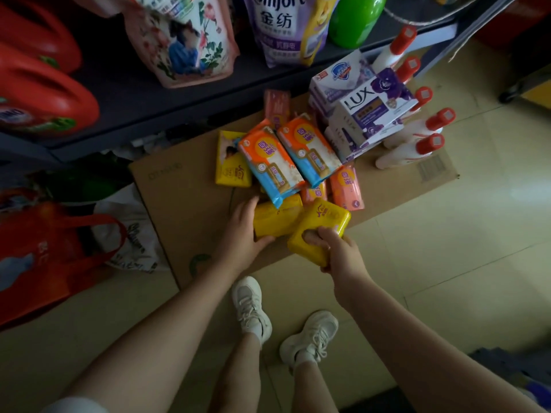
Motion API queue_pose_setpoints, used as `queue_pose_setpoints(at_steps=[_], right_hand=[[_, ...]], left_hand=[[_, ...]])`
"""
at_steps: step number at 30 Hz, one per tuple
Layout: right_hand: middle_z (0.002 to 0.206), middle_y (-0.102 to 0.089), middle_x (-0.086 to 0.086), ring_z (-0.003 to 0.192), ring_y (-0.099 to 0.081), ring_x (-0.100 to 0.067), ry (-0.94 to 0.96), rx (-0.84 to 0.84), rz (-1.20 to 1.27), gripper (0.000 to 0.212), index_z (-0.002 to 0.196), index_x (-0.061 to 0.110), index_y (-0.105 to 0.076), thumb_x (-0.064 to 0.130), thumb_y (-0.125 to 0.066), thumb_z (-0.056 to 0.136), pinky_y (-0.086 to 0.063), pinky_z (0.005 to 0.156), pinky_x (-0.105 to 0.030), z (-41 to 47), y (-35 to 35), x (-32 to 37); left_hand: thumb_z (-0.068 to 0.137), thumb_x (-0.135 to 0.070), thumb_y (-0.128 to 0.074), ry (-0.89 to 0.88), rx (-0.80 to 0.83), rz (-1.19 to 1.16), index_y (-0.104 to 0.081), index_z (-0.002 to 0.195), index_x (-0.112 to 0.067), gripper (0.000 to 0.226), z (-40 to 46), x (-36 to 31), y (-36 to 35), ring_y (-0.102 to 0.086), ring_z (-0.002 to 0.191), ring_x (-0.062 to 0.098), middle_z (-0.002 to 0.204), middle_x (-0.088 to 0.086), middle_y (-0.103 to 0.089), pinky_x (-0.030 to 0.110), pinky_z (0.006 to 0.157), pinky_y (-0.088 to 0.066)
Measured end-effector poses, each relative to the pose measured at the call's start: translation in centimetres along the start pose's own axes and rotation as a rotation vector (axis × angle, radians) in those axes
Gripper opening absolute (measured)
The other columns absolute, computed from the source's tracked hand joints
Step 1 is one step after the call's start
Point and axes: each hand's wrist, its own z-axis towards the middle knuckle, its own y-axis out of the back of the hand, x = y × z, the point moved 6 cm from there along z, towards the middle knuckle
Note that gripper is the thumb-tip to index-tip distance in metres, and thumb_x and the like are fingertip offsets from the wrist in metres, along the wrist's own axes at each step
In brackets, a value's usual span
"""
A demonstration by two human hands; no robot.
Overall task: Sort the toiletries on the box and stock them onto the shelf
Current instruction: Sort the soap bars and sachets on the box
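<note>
My right hand [337, 248] grips a yellow plastic-wrapped soap bar [320, 229], thumb on top, lifted w/ one end tilted up. My left hand [243, 228] holds a second yellow wrapped bar [275, 219] lying on the flat brown cardboard box [185, 204]. Just beyond my fingers: two orange-and-blue wrapped soap packs [290, 158]. Further out, right of both hands, purple-and-white LUX soap cartons [369, 114] & white bottles w/ red caps [414, 144]. Dark shelf [125, 93] beyond left hand.

Flattened cardboard box [185, 204] on the tiled floor [447, 234] carries soap packets [269, 162], boxed soaps [366, 111] and red-capped bottles [417, 144]
</note>
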Motion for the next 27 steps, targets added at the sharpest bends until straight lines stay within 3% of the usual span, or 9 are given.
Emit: queue_pose_setpoints(at_steps=[4,6,8,12,16,19,22,25,27], right_hand=[[0.085,-0.063,0.000,0.060,-0.056,-0.004,0.193,0.173,-0.056,0.027,0.110,0.008,-0.055,0.015,-0.064,0.086,-0.041,0.043,-0.011,-2.0,-1.4,1.8],[0.087,-0.065,0.001,0.063,-0.060,-0.003,0.239,0.269,-0.094,0.026,0.108,0.011,-0.055,0.016,-0.066,0.085,-0.045,0.048,-0.013,-2.8,-3.7,2.7],[0.090,-0.068,0.000,0.072,-0.066,-0.009,0.280,0.299,-0.195,0.027,0.105,0.014,-0.057,0.021,-0.069,0.083,-0.050,0.055,-0.020,-3.1,-6.4,3.2],[0.089,-0.063,-0.008,0.078,-0.062,-0.023,0.443,0.363,-0.592,0.031,0.097,0.007,-0.056,0.037,-0.057,0.090,-0.053,0.066,-0.040,-3.0,-10.9,4.9],[0.126,-0.049,-0.015,0.117,-0.045,-0.034,0.941,-0.055,-1.091,0.037,0.118,0.007,-0.054,0.036,-0.047,0.095,-0.039,0.091,-0.041,-2.1,-10.9,10.2],[0.134,-0.039,-0.019,0.127,-0.033,-0.037,0.877,-0.138,-1.207,0.039,0.126,0.005,-0.044,0.029,-0.046,0.095,-0.031,0.100,-0.042,-0.3,-11.7,11.2],[0.139,-0.034,-0.022,0.133,-0.028,-0.039,0.780,-0.188,-1.251,0.053,0.133,0.003,-0.033,0.030,-0.052,0.091,-0.029,0.105,-0.044,0.4,-12.8,10.9],[0.145,-0.030,-0.020,0.133,-0.030,-0.039,0.701,-0.181,-1.282,0.078,0.144,0.003,-0.014,0.035,-0.058,0.087,-0.033,0.104,-0.045,0.6,-13.3,10.6],[0.143,-0.033,-0.018,0.129,-0.035,-0.038,0.683,-0.147,-1.228,0.085,0.142,0.004,-0.018,0.038,-0.064,0.080,-0.037,0.099,-0.045,0.5,-12.9,10.9]], left_hand=[[0.087,-0.016,-0.062,0.040,-0.061,-0.289,-0.034,0.140,-0.010,0.061,-0.5,0.4,1.3,-0.043,0.126,0.019,0.144,0.010,-0.034,0.031,0.099,-0.043],[0.094,-0.019,-0.052,0.088,-0.168,-0.418,-0.049,0.127,-0.014,0.034,-1.1,0.2,3.5,-0.051,0.115,0.014,0.127,0.000,-0.049,0.018,0.089,-0.043],[0.096,-0.026,-0.048,0.147,-0.095,-0.629,-0.054,0.116,-0.023,0.021,-1.1,-0.5,4.9,-0.057,0.101,0.004,0.110,-0.010,-0.058,0.016,0.081,-0.044],[0.074,-0.028,-0.073,0.196,0.021,-0.755,-0.046,0.120,-0.030,0.053,0.3,0.5,7.0,-0.059,0.096,0.002,0.109,-0.010,-0.059,0.021,0.080,-0.048],[0.079,-0.018,-0.071,0.244,-0.132,-0.729,-0.054,0.105,-0.024,0.031,2.5,2.9,9.7,-0.060,0.089,0.015,0.096,-0.006,-0.063,0.028,0.077,-0.048],[0.085,-0.023,-0.065,0.289,-0.205,-0.629,-0.058,0.104,-0.020,0.020,4.1,3.9,9.9,-0.061,0.089,0.016,0.096,-0.002,-0.065,0.032,0.078,-0.047],[0.086,-0.027,-0.064,0.361,-0.267,-0.622,-0.058,0.117,-0.007,0.038,5.0,4.5,9.2,-0.061,0.096,0.021,0.109,0.007,-0.065,0.031,0.079,-0.046],[0.089,-0.030,-0.061,0.389,-0.326,-0.587,-0.055,0.121,-0.008,0.040,5.2,4.2,8.8,-0.057,0.099,0.018,0.111,0.004,-0.061,0.029,0.082,-0.044],[0.090,-0.031,-0.058,0.375,-0.347,-0.551,-0.056,0.118,-0.008,0.036,5.7,3.6,8.5,-0.056,0.099,0.019,0.111,0.006,-0.061,0.033,0.083,-0.043]])
